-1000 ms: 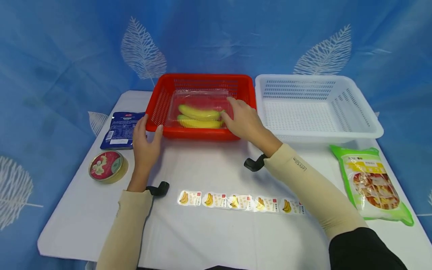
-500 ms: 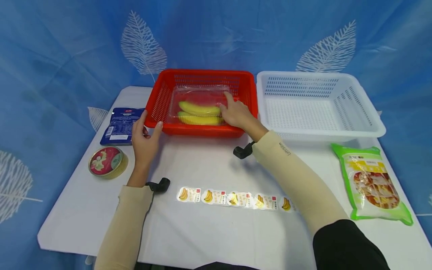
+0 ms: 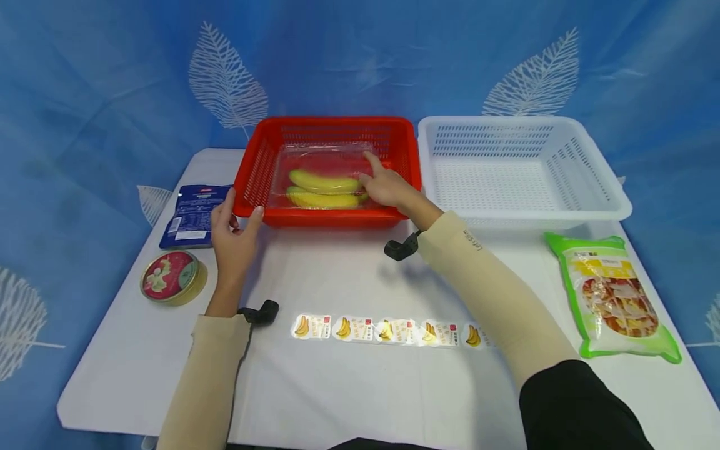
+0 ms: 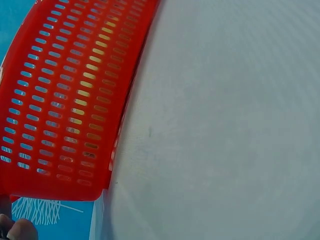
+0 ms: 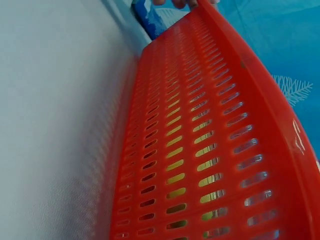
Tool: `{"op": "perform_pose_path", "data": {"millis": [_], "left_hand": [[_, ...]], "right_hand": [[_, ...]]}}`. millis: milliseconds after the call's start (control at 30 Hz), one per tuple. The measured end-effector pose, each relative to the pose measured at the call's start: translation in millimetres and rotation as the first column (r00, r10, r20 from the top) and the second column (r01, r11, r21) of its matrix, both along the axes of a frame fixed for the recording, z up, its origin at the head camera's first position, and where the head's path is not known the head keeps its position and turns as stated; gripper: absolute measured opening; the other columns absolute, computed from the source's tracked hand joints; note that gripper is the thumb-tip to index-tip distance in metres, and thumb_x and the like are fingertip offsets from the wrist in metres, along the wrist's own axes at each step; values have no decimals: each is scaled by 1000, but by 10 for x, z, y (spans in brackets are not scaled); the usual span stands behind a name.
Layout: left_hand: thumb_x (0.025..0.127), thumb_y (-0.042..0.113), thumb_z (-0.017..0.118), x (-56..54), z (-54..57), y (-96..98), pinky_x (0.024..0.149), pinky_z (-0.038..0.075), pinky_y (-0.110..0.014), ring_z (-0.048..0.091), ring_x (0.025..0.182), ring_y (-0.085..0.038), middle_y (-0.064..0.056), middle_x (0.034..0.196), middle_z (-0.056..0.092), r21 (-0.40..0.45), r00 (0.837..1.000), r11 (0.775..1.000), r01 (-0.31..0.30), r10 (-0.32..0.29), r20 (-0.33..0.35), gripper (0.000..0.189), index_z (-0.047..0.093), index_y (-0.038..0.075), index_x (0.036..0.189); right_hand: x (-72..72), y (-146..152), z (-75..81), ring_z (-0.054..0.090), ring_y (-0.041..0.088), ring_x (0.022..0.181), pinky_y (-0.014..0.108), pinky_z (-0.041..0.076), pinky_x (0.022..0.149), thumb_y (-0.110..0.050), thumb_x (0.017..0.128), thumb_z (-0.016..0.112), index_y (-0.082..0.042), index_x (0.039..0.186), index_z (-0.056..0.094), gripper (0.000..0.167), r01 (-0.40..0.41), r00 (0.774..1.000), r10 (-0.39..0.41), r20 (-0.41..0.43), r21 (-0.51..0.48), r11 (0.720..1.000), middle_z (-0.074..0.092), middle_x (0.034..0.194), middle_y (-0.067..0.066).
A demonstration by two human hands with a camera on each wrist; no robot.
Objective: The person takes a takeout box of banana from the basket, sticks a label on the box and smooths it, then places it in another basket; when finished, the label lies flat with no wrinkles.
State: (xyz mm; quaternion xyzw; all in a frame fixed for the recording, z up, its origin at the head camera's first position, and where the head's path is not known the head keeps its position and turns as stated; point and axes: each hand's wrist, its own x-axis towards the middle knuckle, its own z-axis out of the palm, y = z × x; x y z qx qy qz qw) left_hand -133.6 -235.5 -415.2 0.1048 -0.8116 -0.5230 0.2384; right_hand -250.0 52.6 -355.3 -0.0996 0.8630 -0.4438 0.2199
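Note:
At the back of the table stands a red basket (image 3: 332,219), with a clear plastic box (image 3: 323,159) holding yellow bananas (image 3: 323,200) lying inside it. My left hand (image 3: 233,244) grips the basket's front left corner, thumb on the near side. Over the right end of the box reaches my right hand (image 3: 388,189), its index finger straight along the lid's far right corner and the thumb at the lid nearer me. In the right wrist view the perforated basket side (image 5: 185,125) hides the right hand; left fingers (image 5: 177,3) show at the top.
A white basket (image 3: 525,215) stands right of the red one. A green food bag (image 3: 619,300) lies at the right. On the left are a blue pouch (image 3: 194,215) and a round tin (image 3: 173,277). A strip of banana stickers (image 3: 388,331) lies in front.
My right hand has shifted slightly left and its index finger has straightened over the box. The left hand stays at the basket corner. The head view has shifted a little.

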Motion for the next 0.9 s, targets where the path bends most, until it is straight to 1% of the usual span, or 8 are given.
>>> {"op": "perform_pose_path", "data": {"millis": [67, 133, 300, 400, 533, 733, 800, 900], "left_hand": [[99, 34, 68, 12, -6, -4, 73, 37, -22, 38, 102, -21, -9, 135, 45, -6, 1000, 1000, -1, 1, 3, 69, 38, 16, 159], [99, 35, 68, 16, -12, -3, 73, 38, -21, 38, 103, -22, -9, 136, 45, -6, 1000, 1000, 1, -1, 4, 70, 38, 15, 159], [99, 35, 68, 16, -15, 11, 74, 38, -21, 38, 103, -21, -10, 138, 44, -4, 1000, 1000, 0, 0, 9, 71, 37, 15, 159], [99, 35, 68, 9, -14, 15, 74, 38, -21, 38, 103, -22, -11, 138, 44, 1, 1000, 1000, 0, 0, 1, 71, 37, 13, 159], [99, 35, 68, 5, -12, 5, 74, 38, -22, 38, 103, -21, -10, 137, 45, 1, 1000, 1000, -1, 1, -1, 71, 37, 13, 159], [99, 34, 68, 16, -26, 3, 74, 39, -21, 38, 103, -21, -10, 135, 45, 9, 1000, 1000, 1, -1, -4, 71, 37, 17, 159], [99, 33, 68, 18, -28, 5, 74, 39, -20, 38, 103, -22, -10, 135, 45, 11, 1000, 1000, 4, -4, -8, 70, 37, 17, 159], [99, 33, 68, 17, -25, 2, 74, 39, -20, 38, 103, -22, -10, 135, 45, 18, 1000, 1000, 10, -9, -12, 70, 36, 17, 159]], "right_hand": [[4, 2, -3, 66, 23, 102, 39, 46, 102, -29, 109, 44, -28, 166, 4, 69, 9, 1000, -9, 16, -27, 1000, 65, 125, 9], [15, 6, -4, 66, 24, 102, 39, 48, 99, -29, 109, 44, -30, 166, 5, 68, 23, 999, -22, 31, -56, 998, 64, 125, 10], [17, 14, -9, 66, 29, 89, 38, 53, 81, -27, 110, 43, -29, 166, 8, 66, 49, 999, -47, 19, -104, 993, 64, 121, 14], [17, 16, -1, 62, 27, 79, 35, 52, 74, -27, 110, 42, -27, 165, 9, 65, 60, 998, -63, -31, -97, 993, 60, 120, 14], [21, 13, 13, 54, 27, 68, 35, 51, 70, -32, 109, 42, -31, 165, 12, 63, 93, 992, -99, -76, -78, 993, 58, 118, 13], [57, 31, 33, 65, 28, 76, 38, 57, 74, -34, 108, 46, -34, 162, 21, 60, 146, 985, -158, -66, -163, 976, 62, 129, 5], [72, 37, 40, 69, 27, 80, 38, 58, 74, -34, 108, 48, -34, 161, 26, 58, 162, 981, -180, -74, -203, 966, 64, 127, 5], [99, 45, 49, 71, 25, 80, 38, 58, 73, -34, 106, 52, -35, 159, 31, 56, 173, 973, -206, -108, -255, 951, 67, 116, 6]]}}
